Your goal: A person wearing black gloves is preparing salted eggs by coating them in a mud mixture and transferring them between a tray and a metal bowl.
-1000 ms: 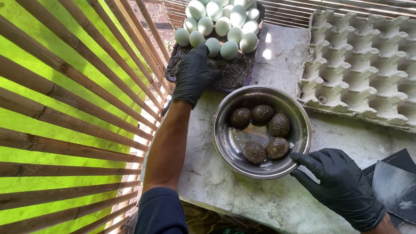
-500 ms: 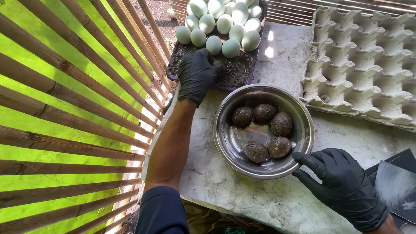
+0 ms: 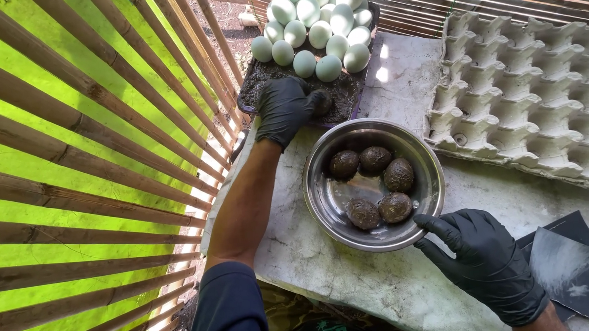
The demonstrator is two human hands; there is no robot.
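bowl point(image 3: 375, 228) between tray point(image 3: 351, 93) and carton point(image 3: 523, 102)

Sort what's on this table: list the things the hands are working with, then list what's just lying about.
In hand:
left hand on a mud-coated egg in the dark tray
pale green eggs in that tray
right hand at the rim of the metal bowl
five coated eggs in the bowl

Lying about:
empty egg carton
dark sheet
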